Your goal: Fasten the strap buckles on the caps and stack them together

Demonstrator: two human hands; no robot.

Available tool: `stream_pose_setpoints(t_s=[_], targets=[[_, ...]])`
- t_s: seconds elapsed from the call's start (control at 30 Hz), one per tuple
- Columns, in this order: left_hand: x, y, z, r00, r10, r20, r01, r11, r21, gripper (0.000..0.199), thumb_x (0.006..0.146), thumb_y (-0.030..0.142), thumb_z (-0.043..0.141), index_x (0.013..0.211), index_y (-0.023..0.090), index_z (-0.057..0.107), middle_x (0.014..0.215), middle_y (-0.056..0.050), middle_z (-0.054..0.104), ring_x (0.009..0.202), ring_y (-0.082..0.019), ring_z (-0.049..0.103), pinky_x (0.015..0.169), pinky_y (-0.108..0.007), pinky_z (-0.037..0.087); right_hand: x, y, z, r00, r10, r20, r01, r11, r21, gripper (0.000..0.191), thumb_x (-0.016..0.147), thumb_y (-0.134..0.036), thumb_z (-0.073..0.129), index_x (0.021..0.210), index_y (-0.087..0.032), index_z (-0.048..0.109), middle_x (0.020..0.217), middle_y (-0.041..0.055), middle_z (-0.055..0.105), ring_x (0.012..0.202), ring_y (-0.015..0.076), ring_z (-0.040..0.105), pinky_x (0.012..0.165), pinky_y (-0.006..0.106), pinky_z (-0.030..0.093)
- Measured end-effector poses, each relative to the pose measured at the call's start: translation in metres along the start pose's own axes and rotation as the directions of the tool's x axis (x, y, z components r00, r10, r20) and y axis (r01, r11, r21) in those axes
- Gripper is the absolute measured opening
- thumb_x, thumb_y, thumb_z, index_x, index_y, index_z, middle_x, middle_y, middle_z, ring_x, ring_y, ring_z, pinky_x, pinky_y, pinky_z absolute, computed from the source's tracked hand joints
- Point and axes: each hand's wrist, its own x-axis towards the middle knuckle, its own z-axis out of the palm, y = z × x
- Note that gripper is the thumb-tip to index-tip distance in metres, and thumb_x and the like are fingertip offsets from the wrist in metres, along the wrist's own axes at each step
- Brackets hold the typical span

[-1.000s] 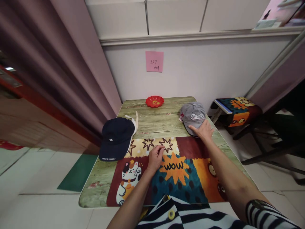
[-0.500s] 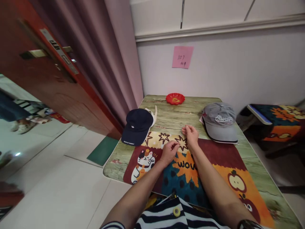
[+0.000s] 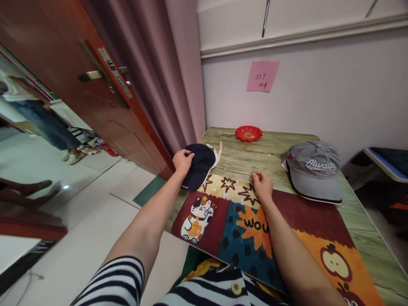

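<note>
My left hand (image 3: 183, 162) is over the left side of a navy cap (image 3: 201, 163), its fingers curled together with the fingertips against the crown. Whether any cloth is pinched between them is hidden. The cap sits upright with a white strap trailing at its right rear. Resting near the top edge of a colourful mat (image 3: 288, 210), my right hand (image 3: 262, 185) has its fingers loosely curled in and shows nothing in them. Farther right, a grey cap (image 3: 314, 163) with white "Always" lettering faces forward, apart from both hands.
A red scalloped dish (image 3: 248, 133) stands at the back of the wood-patterned table (image 3: 270, 148). A curtain (image 3: 178, 63) and an open door (image 3: 127, 114) border the left. A stool (image 3: 387, 163) is at right. Another person's legs (image 3: 54, 123) show beyond the door.
My left hand has moved left and away from me, from above the mat to the navy cap. My right hand stays near the mat's top edge. The view has shifted left.
</note>
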Motion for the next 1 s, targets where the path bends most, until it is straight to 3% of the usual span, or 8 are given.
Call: stream_pose_setpoints(t_s=[0.17,0.33,0.43,0.5,0.6,0.8,0.93,1.0], targets=[[0.004,0.01,-0.014,0.992,0.057,-0.116,-0.075,0.985,-0.157,0.007,0.076,0.027,0.073,0.077,0.021,0.072,0.083,-0.003,0.072,0.083,-0.02,0.065,0.078,-0.031,0.047,-0.002,-0.004,0.0,1.0,0.001,0.023,-0.002,1.0,0.025,0.049,0.077,-0.061,0.062,0.096,-0.016,0.071,0.084,0.0102,0.077,0.075,0.0245,0.072,0.072,0.035,0.056],[-0.001,0.052,-0.044,0.938,0.219,-0.269,-0.307,0.886,-0.348,0.011,0.075,0.029,0.074,0.08,0.019,0.073,0.084,-0.002,0.071,0.083,-0.018,0.064,0.08,-0.03,0.049,-0.005,-0.022,0.005,0.996,-0.011,0.086,-0.004,0.987,0.161,0.057,0.078,-0.068,0.063,0.098,-0.016,0.069,0.092,0.0124,0.077,0.078,0.0233,0.073,0.077,0.038,0.059],[-0.024,0.085,-0.05,0.923,0.268,-0.277,-0.374,0.795,-0.478,0.015,0.075,0.031,0.075,0.084,0.019,0.074,0.087,-0.002,0.071,0.084,-0.018,0.065,0.081,-0.03,0.051,-0.01,-0.051,0.005,0.965,-0.034,0.261,-0.051,0.949,0.312,0.056,0.077,-0.067,0.071,0.103,-0.017,0.071,0.1,0.012,0.077,0.088,0.0237,0.073,0.088,0.039,0.058],[-0.046,0.105,-0.046,0.926,0.275,-0.257,-0.375,0.736,-0.563,0.015,0.075,0.031,0.076,0.084,0.019,0.074,0.088,-0.002,0.072,0.085,-0.018,0.065,0.082,-0.03,0.051,-0.016,-0.075,0.003,0.888,-0.067,0.454,-0.172,0.869,0.463,0.057,0.079,-0.067,0.071,0.11,-0.02,0.072,0.111,0.0116,0.076,0.103,0.0251,0.072,0.098,0.042,0.055],[-0.085,0.124,-0.032,0.95,0.245,-0.193,-0.31,0.681,-0.664,0.011,0.076,0.029,0.076,0.082,0.019,0.074,0.085,-0.002,0.072,0.083,-0.017,0.066,0.081,-0.031,0.051,-0.025,-0.108,-0.003,0.781,-0.14,0.609,-0.37,0.682,0.63,0.063,0.083,-0.075,0.06,0.12,-0.025,0.071,0.126,0.0097,0.073,0.122,0.0277,0.066,0.108,0.047,0.049],[-0.137,0.129,-0.009,0.953,0.297,0.065,-0.139,0.616,-0.776,0.02,0.08,0.04,0.077,0.076,0.02,0.073,0.091,-0.004,0.074,0.09,-0.019,0.067,0.086,-0.033,0.051,-0.027,-0.134,-0.028,0.835,-0.053,0.548,-0.488,0.389,0.781,0.038,0.091,-0.056,0.061,0.111,-0.026,0.074,0.117,0.0033,0.077,0.134,0.0274,0.058,0.118,0.051,0.041],[-0.128,0.118,0.006,0.947,0.193,0.258,0.116,0.543,-0.832,0.043,0.086,0.061,0.065,0.08,0.02,0.073,0.097,-0.007,0.075,0.095,-0.022,0.069,0.088,-0.036,0.052,-0.025,-0.137,-0.046,0.856,-0.062,0.513,-0.448,0.404,0.797,0.038,0.092,-0.057,0.056,0.11,-0.029,0.073,0.117,0.0024,0.076,0.134,0.0258,0.057,0.118,0.051,0.041],[-0.119,0.111,0.016,0.863,0.165,0.477,0.329,0.532,-0.78,0.052,0.083,0.071,0.062,0.088,0.021,0.074,0.095,-0.008,0.075,0.091,-0.024,0.07,0.083,-0.038,0.054,-0.025,-0.139,-0.05,0.875,-0.074,0.479,-0.38,0.51,0.772,0.045,0.091,-0.064,0.053,0.112,-0.029,0.072,0.119,0.0036,0.075,0.134,0.0268,0.058,0.115,0.051,0.045]])
